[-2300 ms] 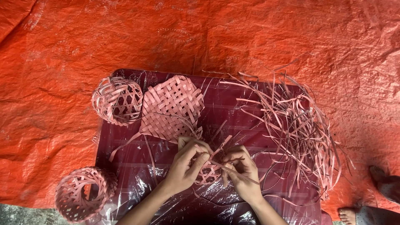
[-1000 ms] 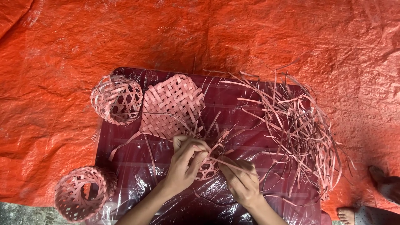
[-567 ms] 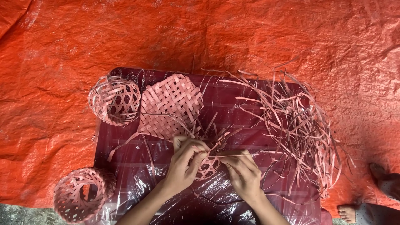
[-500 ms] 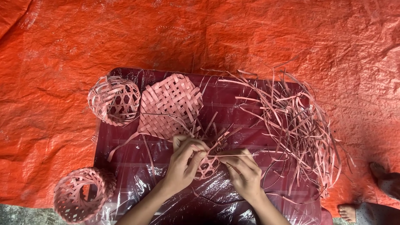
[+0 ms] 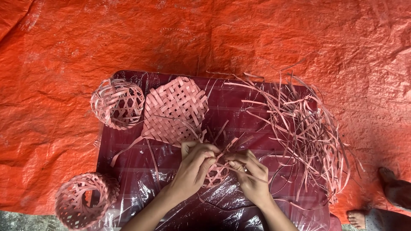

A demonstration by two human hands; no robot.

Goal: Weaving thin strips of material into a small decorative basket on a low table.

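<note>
Both hands, left hand [image 5: 195, 164] and right hand [image 5: 252, 175], pinch strips of a small half-woven basket [image 5: 216, 173] on the worktop [image 5: 128, 158], mid-weave.

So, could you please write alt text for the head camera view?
Two bare hands, left hand and right hand, weave pink strips into a small woven piece over a plastic-covered dark red table. A flat woven mat, two round baskets and loose strips lie around.
</note>
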